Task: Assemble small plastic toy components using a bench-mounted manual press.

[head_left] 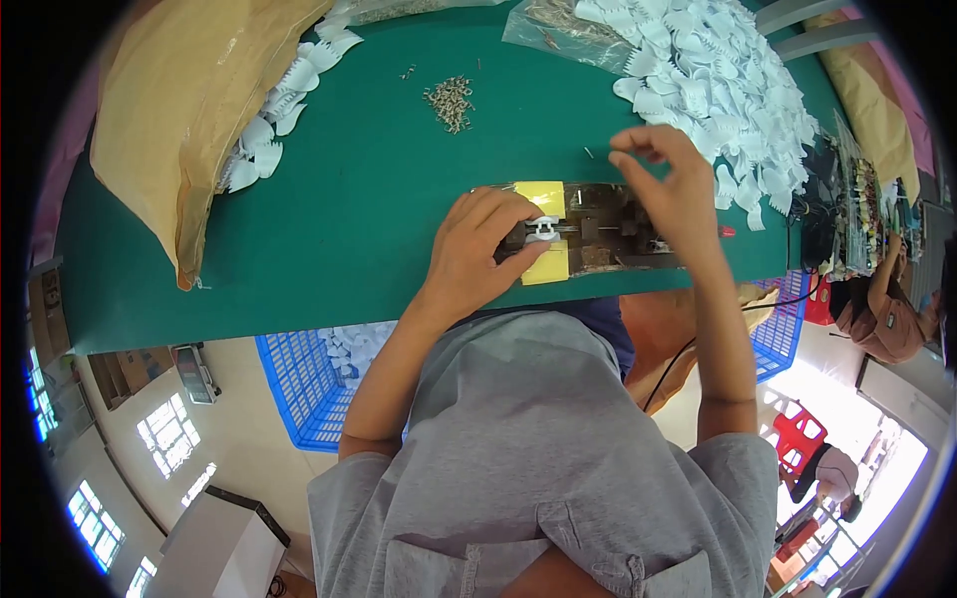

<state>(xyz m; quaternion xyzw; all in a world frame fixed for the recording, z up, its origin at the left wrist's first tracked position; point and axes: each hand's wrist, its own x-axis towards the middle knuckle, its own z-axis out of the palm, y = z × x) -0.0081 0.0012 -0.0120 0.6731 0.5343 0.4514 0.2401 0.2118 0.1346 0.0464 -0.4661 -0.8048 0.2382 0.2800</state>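
Observation:
My left hand (482, 245) has its thumb and fingers closed round a small white plastic part (542, 229) at the fixture's left end. That fixture (605, 231) is a dark, flat, tape-covered jig with a yellow patch (541, 269) near its left end. Above its right end hangs my right hand (674, 189), with thumb and index finger brought together. Whatever is between those fingertips is too small to make out. A tiny thin pin (588, 152) shows on the green table (349, 229), left of the right fingertips. A pile of small metal pieces (451, 104) lies farther off.
A large heap of white toothed plastic pieces (713, 90) covers the back right. At left, a brown paper sack (199, 110) spills similar pieces. Blue baskets (299, 389) stand below the table's front edge. Other people (887, 319) are off to the right.

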